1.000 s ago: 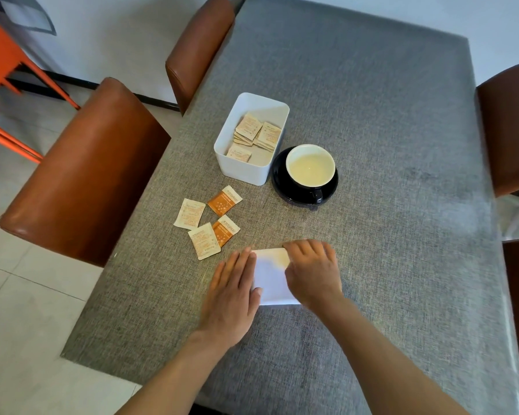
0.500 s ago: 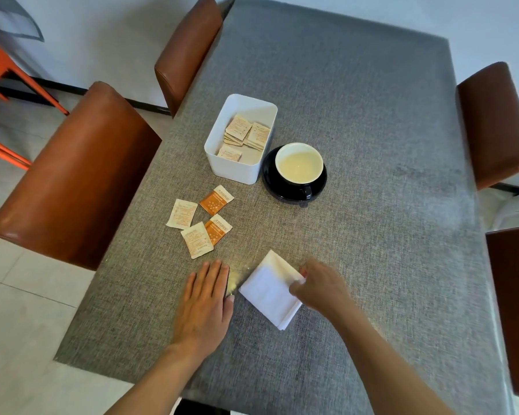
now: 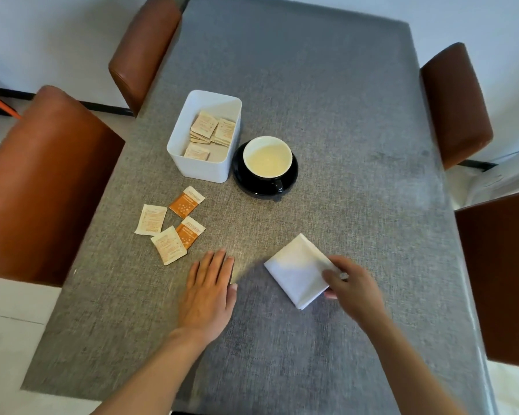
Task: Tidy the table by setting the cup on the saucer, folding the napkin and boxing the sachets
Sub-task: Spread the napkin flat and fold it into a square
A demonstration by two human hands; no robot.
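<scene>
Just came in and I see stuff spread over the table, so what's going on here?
A person is tidying a grey table. Their right hand pinches a corner of a folded white napkin, while the left hand lies flat on the cloth beside it. The cup already sits on its black saucer. Some sachets are in the white box, but four loose sachets still lie on the table near the left hand.
</scene>
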